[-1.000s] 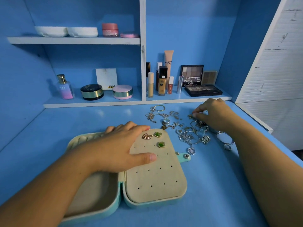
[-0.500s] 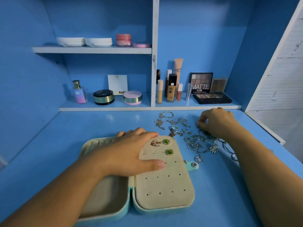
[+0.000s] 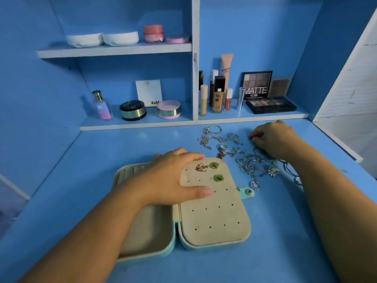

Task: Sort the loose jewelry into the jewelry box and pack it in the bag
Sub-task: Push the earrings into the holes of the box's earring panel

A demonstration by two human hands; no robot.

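An open mint jewelry box (image 3: 214,223) lies on the blue desk, its beige earring panel on the right and an empty tray half (image 3: 142,231) on the left. A gold earring (image 3: 201,167) and two green earrings (image 3: 219,177) sit in the panel's top holes. My left hand (image 3: 169,178) rests flat across the box, thumb on the panel. Loose silver and gold jewelry (image 3: 244,158) is scattered behind the box. My right hand (image 3: 275,139) hovers at the pile's far right, fingertips curled down and pinching a small piece too tiny to identify. No bag is in view.
Behind the desk a low shelf (image 3: 142,124) holds a perfume bottle (image 3: 101,106), compacts, foundation bottles (image 3: 218,94) and eyeshadow palettes (image 3: 270,104). An upper shelf carries white dishes (image 3: 102,38) and a pink jar. A white panel (image 3: 350,94) borders the right side.
The view has tilted and shifted, so everything sits lower in frame. Both hands keep nearly the same places relative to the box and the pile.
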